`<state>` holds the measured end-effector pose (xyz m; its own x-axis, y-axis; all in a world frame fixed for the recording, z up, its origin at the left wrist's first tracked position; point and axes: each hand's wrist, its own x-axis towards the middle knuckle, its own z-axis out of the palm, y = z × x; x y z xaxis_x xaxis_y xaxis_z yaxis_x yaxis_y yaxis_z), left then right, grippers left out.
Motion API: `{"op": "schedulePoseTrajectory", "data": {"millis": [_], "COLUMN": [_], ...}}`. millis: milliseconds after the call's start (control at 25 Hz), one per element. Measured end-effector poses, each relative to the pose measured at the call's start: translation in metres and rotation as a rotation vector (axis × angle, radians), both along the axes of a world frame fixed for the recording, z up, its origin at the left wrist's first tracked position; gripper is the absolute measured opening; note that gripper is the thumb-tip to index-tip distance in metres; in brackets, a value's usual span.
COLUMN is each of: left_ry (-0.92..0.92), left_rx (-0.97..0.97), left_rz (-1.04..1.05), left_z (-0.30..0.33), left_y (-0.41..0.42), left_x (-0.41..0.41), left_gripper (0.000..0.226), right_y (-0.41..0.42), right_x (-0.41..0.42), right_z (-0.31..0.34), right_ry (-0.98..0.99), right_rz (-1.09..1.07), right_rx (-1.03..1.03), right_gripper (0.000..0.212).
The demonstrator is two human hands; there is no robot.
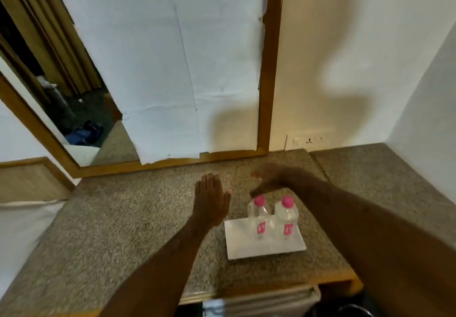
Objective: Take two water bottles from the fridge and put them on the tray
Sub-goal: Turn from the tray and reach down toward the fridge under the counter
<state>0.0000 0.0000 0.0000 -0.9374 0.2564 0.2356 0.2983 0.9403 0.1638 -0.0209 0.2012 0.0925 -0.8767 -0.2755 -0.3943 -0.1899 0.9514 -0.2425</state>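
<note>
Two clear water bottles with pink caps and pink labels stand upright side by side on a white rectangular tray on the speckled countertop. The left bottle and the right bottle are close together at the tray's far half. My left hand hovers flat, fingers straight, just left of the tray and holds nothing. My right hand is above and behind the bottles with fingers loosely curved and apart, touching neither bottle. The fridge itself is not clearly visible.
The granite countertop runs to a wood-framed mirror partly covered with white paper. A wall socket sits at the back right. The counter's front edge and a white object below it lie at the bottom.
</note>
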Motion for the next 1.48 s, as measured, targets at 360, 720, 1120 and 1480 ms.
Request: {"op": "schedulePoseTrajectory", "data": {"millis": [360,720,1120,1480], "left_ry": [-0.184,-0.112,-0.262,-0.065], "left_rx": [-0.032,-0.01,-0.181,-0.109], "left_rz": [-0.041,-0.031,-0.474,-0.558], "left_z": [-0.072,-0.082,-0.142,-0.199], "left_y": [-0.008,0.054,0.268,0.301], "left_x": [0.047,0.15,0.154,0.101], "left_gripper": [0.062,0.059,0.055,0.057], "right_y": [-0.032,0.032,0.211,0.264], "right_x": [0.025,0.103,0.216,0.274], "right_z": [-0.016,0.067,-0.126,-0.418], "right_ry": [-0.118,-0.162,-0.383,-0.29], "right_rz": [0.163,0.089,-0.346,-0.848], "right_rx": [0.243,0.103,0.131,-0.011], "right_gripper": [0.07,0.066,0.016,0.036]}}
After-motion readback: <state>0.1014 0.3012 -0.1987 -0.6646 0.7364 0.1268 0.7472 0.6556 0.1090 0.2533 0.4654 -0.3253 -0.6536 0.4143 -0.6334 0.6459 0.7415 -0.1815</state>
